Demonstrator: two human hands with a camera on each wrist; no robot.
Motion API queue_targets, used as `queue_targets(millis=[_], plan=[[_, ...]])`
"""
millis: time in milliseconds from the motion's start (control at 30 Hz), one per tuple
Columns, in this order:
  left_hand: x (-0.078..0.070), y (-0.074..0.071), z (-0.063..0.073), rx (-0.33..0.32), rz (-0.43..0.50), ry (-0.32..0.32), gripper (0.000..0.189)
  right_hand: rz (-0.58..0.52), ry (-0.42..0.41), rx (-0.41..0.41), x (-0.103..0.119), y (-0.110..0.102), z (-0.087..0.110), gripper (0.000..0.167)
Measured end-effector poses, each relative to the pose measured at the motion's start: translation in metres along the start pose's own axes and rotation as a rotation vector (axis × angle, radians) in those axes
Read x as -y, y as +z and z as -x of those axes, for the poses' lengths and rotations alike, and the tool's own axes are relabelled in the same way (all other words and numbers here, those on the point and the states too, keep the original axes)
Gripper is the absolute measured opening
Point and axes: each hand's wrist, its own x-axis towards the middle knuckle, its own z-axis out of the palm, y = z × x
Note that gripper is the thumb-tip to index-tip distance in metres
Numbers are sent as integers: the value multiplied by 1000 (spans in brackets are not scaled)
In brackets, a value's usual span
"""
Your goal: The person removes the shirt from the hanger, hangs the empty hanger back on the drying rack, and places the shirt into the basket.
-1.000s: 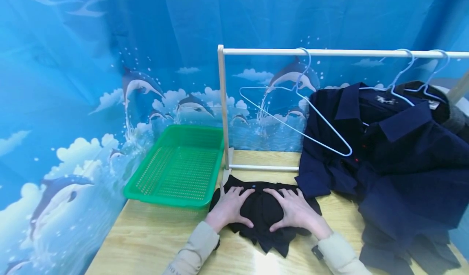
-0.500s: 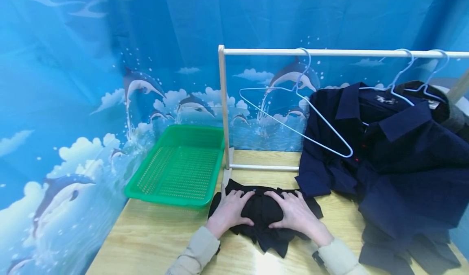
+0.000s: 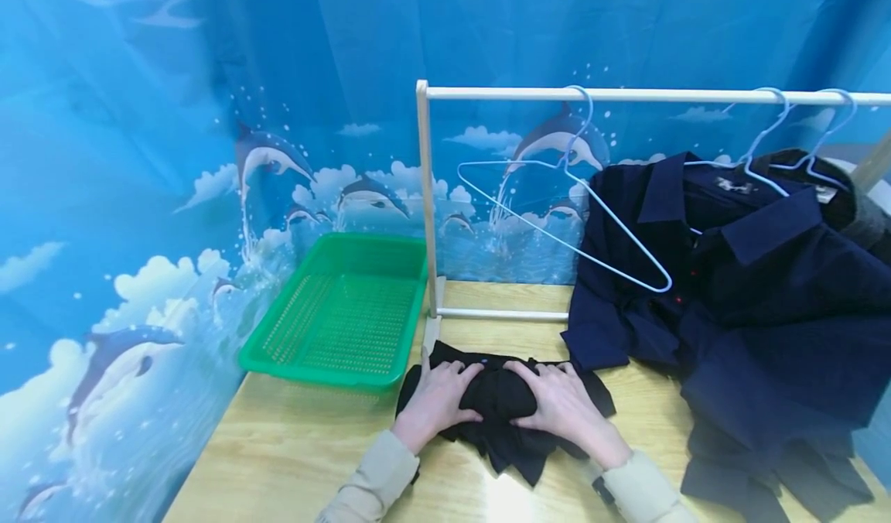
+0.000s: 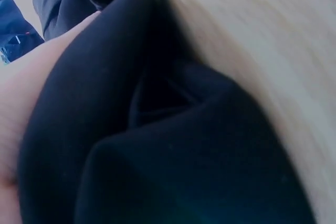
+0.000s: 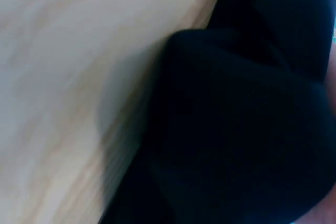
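Observation:
A black garment [image 3: 503, 391] lies bunched on the wooden table, with pointed folds spread toward the near edge. Its exact kind cannot be made out. On its left side my left hand [image 3: 442, 398] grips the cloth, thumb and fingers curved round a fold. Opposite, my right hand [image 3: 557, 401] holds the other side in the same way, a gap of cloth between the two thumbs. Dark folds of the garment [image 4: 173, 145] fill much of the left wrist view, with the hand's edge at left. In the right wrist view, the garment [image 5: 241, 129] hides most of the hand.
Left of the hands stands a green plastic basket [image 3: 348, 322]. Behind them rises a clothes rack [image 3: 501, 94] with a bare light-blue hanger [image 3: 564, 225]. A navy shirt [image 3: 738, 275] and a dark garment [image 3: 866, 221] hang at right. The wooden table [image 3: 278, 453] continues toward the front left.
Both hands stay in nearly the same place on the black garment. Its upper edge has been drawn slightly toward me since the first frame. The view has tilted a little.

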Motion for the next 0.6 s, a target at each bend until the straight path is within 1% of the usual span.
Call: queue_targets(millis=[233,400,600], plan=[[-6,0,-2,-35,-15,-14,74,20,7,-19,-1,-3,-1,84],[-9,1,-3,-45,-32,-9,68,22,-6,-10,1,-4,-2,82],[-10,2,-3,-42,-77,-3,64,47,-35,-65,4,-4,-2,80]])
